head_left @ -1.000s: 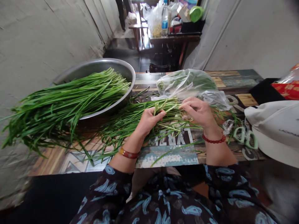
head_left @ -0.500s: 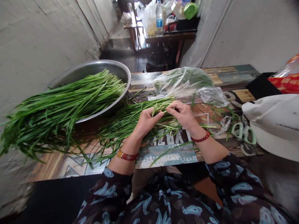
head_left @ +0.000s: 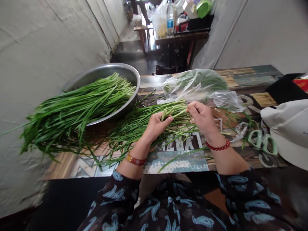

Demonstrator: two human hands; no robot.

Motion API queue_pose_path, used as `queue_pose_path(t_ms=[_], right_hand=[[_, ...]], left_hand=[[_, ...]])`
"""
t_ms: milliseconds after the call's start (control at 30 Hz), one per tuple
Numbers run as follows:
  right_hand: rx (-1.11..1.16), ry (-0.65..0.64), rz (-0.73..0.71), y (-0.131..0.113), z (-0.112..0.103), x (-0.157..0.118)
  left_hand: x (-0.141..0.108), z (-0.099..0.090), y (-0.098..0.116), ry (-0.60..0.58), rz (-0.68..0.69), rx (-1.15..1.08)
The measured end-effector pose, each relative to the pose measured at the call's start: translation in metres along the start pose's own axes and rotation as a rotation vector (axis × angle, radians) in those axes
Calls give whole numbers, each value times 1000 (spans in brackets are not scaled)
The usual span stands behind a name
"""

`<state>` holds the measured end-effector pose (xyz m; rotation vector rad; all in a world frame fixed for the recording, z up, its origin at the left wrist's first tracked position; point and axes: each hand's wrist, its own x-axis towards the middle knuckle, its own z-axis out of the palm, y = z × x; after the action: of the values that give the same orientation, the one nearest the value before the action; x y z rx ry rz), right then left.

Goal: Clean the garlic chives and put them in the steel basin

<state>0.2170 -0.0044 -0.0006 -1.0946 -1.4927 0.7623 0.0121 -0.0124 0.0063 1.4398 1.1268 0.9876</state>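
My left hand (head_left: 157, 127) is closed around a small bunch of garlic chives (head_left: 165, 113), their pale stem ends poking up past the thumb. To its right my right hand (head_left: 204, 119) pinches the end of one pale chive stalk (head_left: 180, 113) that stretches between the two hands. Under both hands lies a loose pile of chives (head_left: 131, 123), leaves to the left and stems to the right. A large metal bowl (head_left: 138, 84) at the left holds a thick heap of chives (head_left: 81, 101), whose leaves hang over its rim onto the table.
Behind my hands sits a clear plastic bag (head_left: 196, 84) with greens inside. Green-handled scissors (head_left: 269, 144) and a pale cap (head_left: 288, 128) lie at the right of the patterned wooden table (head_left: 178, 160). Farther off, another table carries a water bottle (head_left: 169, 21) and bags.
My right hand has moved right, away from my left hand, drawing the stalk's end along. My left hand keeps its bunch. The whole view has shifted slightly.
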Motion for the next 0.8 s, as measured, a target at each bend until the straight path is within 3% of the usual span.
queue_pose_path(t_ms=[200,433,567,800], right_hand=[[-211,-20,-264,-8,9,-4],[-372,33,-406,-6,19,-5],[-356,32,-379,-7,21,-6],[-188,65,-163,-3,20,-4]], left_hand=[[0,1,-1,-34,58,11],[0,7,-3,-90,135,103],[-1,5,1,-108,93,67],[1,-5,1,-149,15,-45]])
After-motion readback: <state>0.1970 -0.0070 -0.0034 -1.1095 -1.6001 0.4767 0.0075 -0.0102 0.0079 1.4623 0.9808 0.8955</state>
